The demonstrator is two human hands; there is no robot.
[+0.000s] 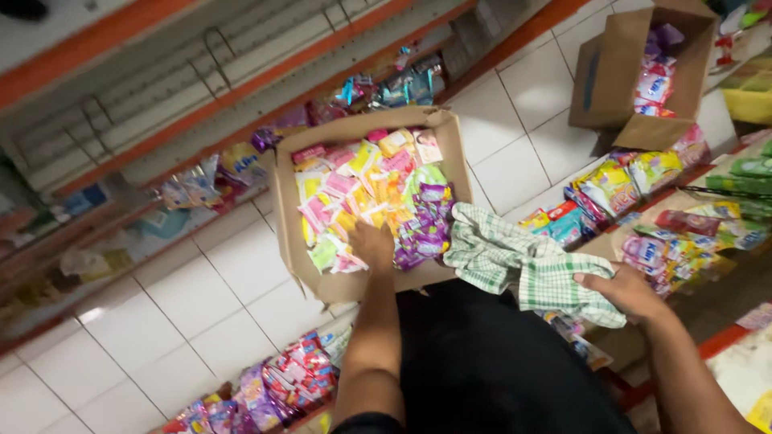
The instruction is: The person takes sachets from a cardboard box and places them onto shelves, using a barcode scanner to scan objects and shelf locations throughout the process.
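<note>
The left hand [371,245] reached into the open cardboard box [286,210] on the white tiled floor, fingers curled down among the bright sachets [362,189] — whether they gripped one I could not tell — while the right hand [623,291], at about three o'clock from it, clutched a green checked cloth [515,261].

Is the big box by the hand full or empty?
Nearly full: the open cardboard box holds colourful sachets across its whole bottom, where the left hand reaches in.
</note>
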